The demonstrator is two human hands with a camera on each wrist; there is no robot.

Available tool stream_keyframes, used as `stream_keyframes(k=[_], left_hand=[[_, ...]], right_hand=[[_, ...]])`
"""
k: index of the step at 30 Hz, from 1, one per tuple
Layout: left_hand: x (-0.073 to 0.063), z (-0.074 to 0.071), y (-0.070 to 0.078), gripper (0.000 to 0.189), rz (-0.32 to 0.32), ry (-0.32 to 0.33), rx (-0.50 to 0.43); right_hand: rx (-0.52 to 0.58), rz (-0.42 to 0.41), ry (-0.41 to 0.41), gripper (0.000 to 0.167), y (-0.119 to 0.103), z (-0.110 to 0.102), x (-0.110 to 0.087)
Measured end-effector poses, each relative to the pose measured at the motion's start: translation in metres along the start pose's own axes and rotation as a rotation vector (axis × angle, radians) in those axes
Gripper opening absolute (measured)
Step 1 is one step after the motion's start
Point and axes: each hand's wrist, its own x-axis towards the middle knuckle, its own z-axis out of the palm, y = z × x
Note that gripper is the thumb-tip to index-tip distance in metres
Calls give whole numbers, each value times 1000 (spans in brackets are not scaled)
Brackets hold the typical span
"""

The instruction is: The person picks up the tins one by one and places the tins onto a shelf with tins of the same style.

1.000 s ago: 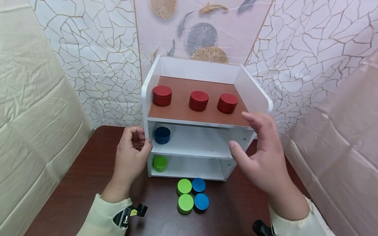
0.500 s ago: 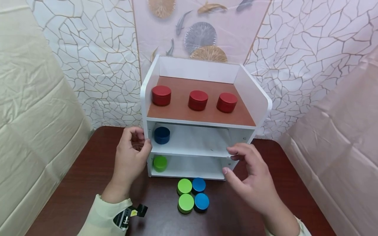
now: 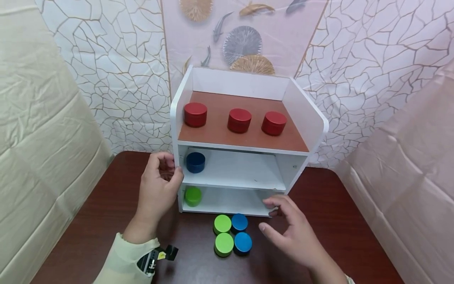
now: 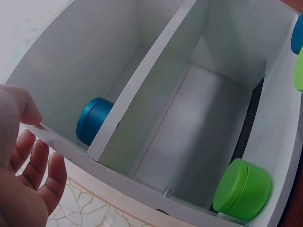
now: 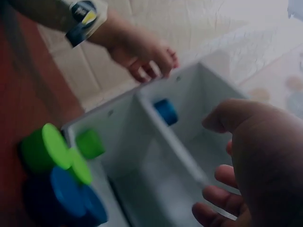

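Observation:
A white three-level shelf unit (image 3: 244, 146) stands on the table. My left hand (image 3: 157, 189) holds its left side panel, thumb at the front edge and fingers on the outer side, as the left wrist view shows. My right hand (image 3: 294, 232), fingers loosely bent and holding nothing, hovers right of several round tins in front of the shelf. Nearest to it are a blue tin (image 3: 242, 243) and a second blue tin (image 3: 239, 223). Beside these stand a green tin (image 3: 224, 244) and another green tin (image 3: 222, 224).
On the brown top level sit a red tin (image 3: 195, 114), a middle red tin (image 3: 239, 120) and a right red tin (image 3: 274, 123). The middle level has a dark blue tin (image 3: 195, 162) at its left; the bottom level has a green tin (image 4: 242, 189). Cloth hangs around the dark table (image 3: 117, 185).
My right hand has come down and inward from the shelf's upper right side to near the tins on the table. My left hand stays at the side panel.

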Motion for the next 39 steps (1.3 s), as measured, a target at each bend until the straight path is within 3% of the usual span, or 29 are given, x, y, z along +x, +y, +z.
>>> stream_keyframes(k=[6, 13, 21, 39], left_hand=[[0, 0, -1, 32, 3, 3, -10], [1, 1, -2, 31, 10, -1, -8], [1, 0, -2, 31, 10, 6, -7], [-1, 1, 1, 32, -1, 11, 4]], right_hand=[[50, -42, -150, 62, 32, 18, -13], [98, 20, -266, 79, 62, 35, -29], [134, 78, -313, 81, 77, 48, -34], [66, -39, -306, 65, 85, 66, -39]])
